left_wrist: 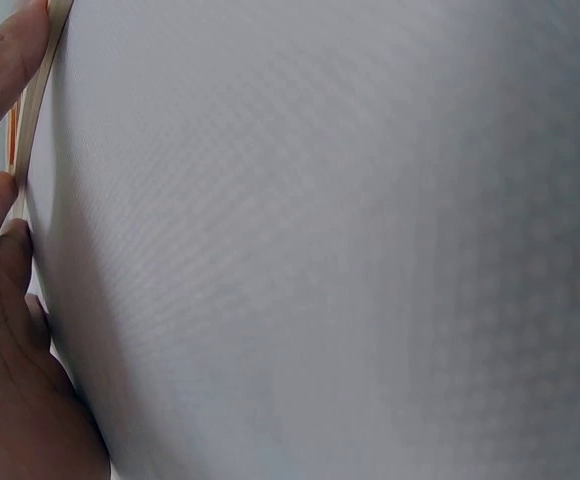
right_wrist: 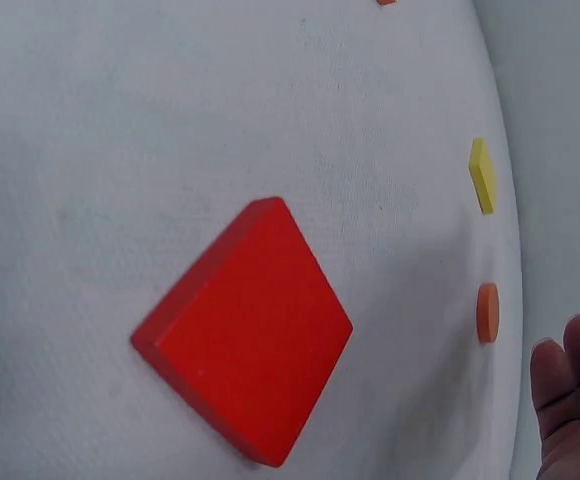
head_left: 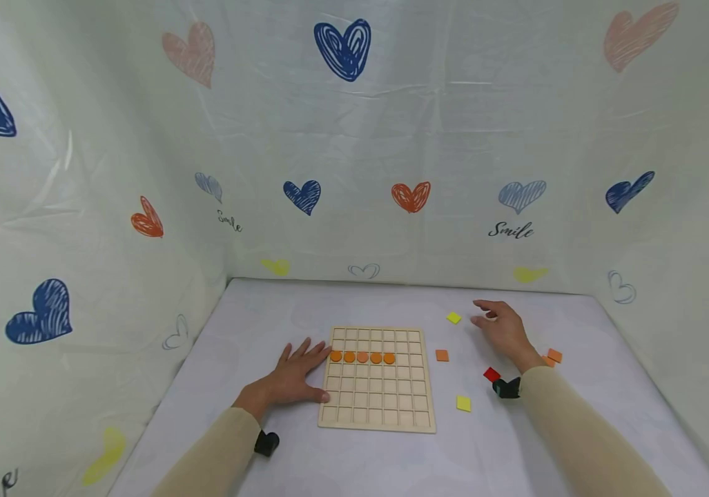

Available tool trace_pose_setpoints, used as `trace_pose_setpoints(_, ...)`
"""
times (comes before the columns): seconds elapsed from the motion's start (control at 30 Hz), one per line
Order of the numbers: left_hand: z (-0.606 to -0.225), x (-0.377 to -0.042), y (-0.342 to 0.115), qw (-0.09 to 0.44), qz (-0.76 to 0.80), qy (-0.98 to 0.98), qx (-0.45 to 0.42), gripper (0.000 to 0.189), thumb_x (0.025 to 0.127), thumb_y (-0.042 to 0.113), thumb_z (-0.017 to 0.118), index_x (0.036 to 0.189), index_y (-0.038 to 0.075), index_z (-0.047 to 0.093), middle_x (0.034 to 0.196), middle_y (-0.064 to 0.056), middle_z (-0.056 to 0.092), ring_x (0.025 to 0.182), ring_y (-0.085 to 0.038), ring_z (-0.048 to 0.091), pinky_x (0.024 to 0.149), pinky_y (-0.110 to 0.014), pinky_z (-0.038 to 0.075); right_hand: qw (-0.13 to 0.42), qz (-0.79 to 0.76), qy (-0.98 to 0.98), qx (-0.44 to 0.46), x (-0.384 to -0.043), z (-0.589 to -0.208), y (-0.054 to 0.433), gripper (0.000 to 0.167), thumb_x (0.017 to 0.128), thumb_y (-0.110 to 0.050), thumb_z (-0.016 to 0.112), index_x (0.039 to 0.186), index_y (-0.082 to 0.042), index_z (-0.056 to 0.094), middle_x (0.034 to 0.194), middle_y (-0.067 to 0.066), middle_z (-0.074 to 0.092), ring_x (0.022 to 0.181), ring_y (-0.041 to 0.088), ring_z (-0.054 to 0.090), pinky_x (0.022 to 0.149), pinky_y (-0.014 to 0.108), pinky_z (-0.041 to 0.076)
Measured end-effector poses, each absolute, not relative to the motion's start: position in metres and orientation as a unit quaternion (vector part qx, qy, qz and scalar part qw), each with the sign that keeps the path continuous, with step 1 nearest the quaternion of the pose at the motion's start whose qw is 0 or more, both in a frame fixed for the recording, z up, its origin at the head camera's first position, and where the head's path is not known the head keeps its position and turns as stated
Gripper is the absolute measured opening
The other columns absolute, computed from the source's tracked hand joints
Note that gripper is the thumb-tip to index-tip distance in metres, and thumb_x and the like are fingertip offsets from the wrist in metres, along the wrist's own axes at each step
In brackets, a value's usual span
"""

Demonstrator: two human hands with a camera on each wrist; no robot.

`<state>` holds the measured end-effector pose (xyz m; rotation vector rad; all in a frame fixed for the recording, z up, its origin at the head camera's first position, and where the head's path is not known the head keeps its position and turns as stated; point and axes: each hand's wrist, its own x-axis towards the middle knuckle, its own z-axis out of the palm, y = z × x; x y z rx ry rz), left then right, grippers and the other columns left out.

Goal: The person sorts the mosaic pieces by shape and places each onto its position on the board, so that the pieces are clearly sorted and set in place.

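A pale wooden grid board (head_left: 379, 404) lies on the table, with a row of several orange discs (head_left: 363, 357) in its upper part. My left hand (head_left: 292, 378) rests at the board's left side, fingers spread, thumb and fingertips touching its edge. In the left wrist view the board's edge (left_wrist: 36, 100) shows beside the fingers. My right hand (head_left: 503, 330) hovers over the right of the table, thumb and fingers apart, nothing between them. Near its fingers in the right wrist view are an orange disc (right_wrist: 488, 313) and a yellow square tile (right_wrist: 483, 176). A red square tile (right_wrist: 255, 335) lies closer to that wrist.
Right of the board lie an orange square tile (head_left: 442, 355) and another yellow tile (head_left: 463, 403). More orange pieces (head_left: 554, 355) sit beyond the right wrist, partly hidden by it. A white curtain (head_left: 360, 138) with printed hearts stands behind the table (head_left: 292, 304).
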<state>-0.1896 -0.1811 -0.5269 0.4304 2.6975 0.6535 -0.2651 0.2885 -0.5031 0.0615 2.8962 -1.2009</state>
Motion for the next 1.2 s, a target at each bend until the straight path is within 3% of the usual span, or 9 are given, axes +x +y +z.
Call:
trace_pose_setpoints(0.37, -0.527, -0.189, -0.181, 0.165, 0.227, 0.948, 0.153, 0.105, 0.081, 0.058, 0.085, 0.166, 0.022, 0.036, 0.175, -0.002, 0.027, 0.166, -0.032, 0.006, 0.133, -0.059, -0.006, 0.025, -0.365, 0.930, 0.042, -0.268, -0.519, 0.303, 0.050, 0.104, -0.019, 0.061, 0.148, 0.005, 0.055, 0.143, 0.030, 0.056, 0.116, 0.041, 0.055, 0.098, 0.054, 0.052)
trace_pose_setpoints(0.57, -0.526, -0.189, -0.181, 0.163, 0.228, 0.948, 0.153, 0.105, 0.080, 0.058, 0.085, 0.166, 0.023, 0.036, 0.175, -0.001, 0.028, 0.166, -0.032, 0.006, 0.133, -0.059, -0.006, 0.056, -0.362, 0.928, 0.069, -0.271, -0.520, 0.299, 0.051, 0.105, -0.019, 0.061, 0.148, 0.007, 0.054, 0.146, 0.032, 0.055, 0.130, 0.047, 0.053, 0.110, 0.062, 0.048)
trace_pose_setpoints(0.7, -0.527, -0.189, -0.181, 0.163, 0.227, 0.948, 0.152, 0.105, 0.080, 0.058, 0.085, 0.166, 0.023, 0.036, 0.175, -0.001, 0.028, 0.166, -0.032, 0.006, 0.133, -0.059, -0.006, 0.058, -0.366, 0.927, 0.065, -0.273, -0.524, 0.295, 0.044, 0.104, -0.017, 0.064, 0.143, 0.005, 0.061, 0.146, 0.031, 0.056, 0.136, 0.049, 0.050, 0.114, 0.064, 0.044)
trace_pose_setpoints(0.93, -0.525, -0.189, -0.181, 0.164, 0.227, 0.948, 0.149, 0.105, 0.080, 0.058, 0.086, 0.166, 0.022, 0.036, 0.175, -0.002, 0.028, 0.166, -0.032, 0.006, 0.133, -0.058, -0.006, 0.059, -0.349, 0.935, 0.000, -0.269, -0.529, 0.295, 0.038, 0.101, -0.014, 0.070, 0.137, -0.003, 0.069, 0.136, 0.025, 0.059, 0.118, 0.041, 0.056, 0.104, 0.059, 0.050)
trace_pose_setpoints(1.07, -0.525, -0.189, -0.181, 0.163, 0.224, 0.949, 0.149, 0.105, 0.080, 0.058, 0.085, 0.166, 0.022, 0.036, 0.175, -0.001, 0.028, 0.166, -0.032, 0.006, 0.133, -0.059, -0.005, 0.051, -0.341, 0.939, -0.007, -0.268, -0.529, 0.298, 0.046, 0.098, -0.016, 0.074, 0.141, 0.000, 0.064, 0.132, 0.026, 0.060, 0.113, 0.039, 0.055, 0.102, 0.058, 0.052)
trace_pose_setpoints(1.2, -0.524, -0.189, -0.180, 0.163, 0.225, 0.949, 0.151, 0.105, 0.080, 0.058, 0.085, 0.166, 0.022, 0.036, 0.175, -0.002, 0.028, 0.166, -0.033, 0.006, 0.133, -0.059, -0.005, 0.048, -0.346, 0.937, 0.008, -0.268, -0.535, 0.299, 0.045, 0.099, -0.016, 0.073, 0.138, 0.003, 0.063, 0.132, 0.027, 0.059, 0.115, 0.041, 0.054, 0.106, 0.060, 0.051)
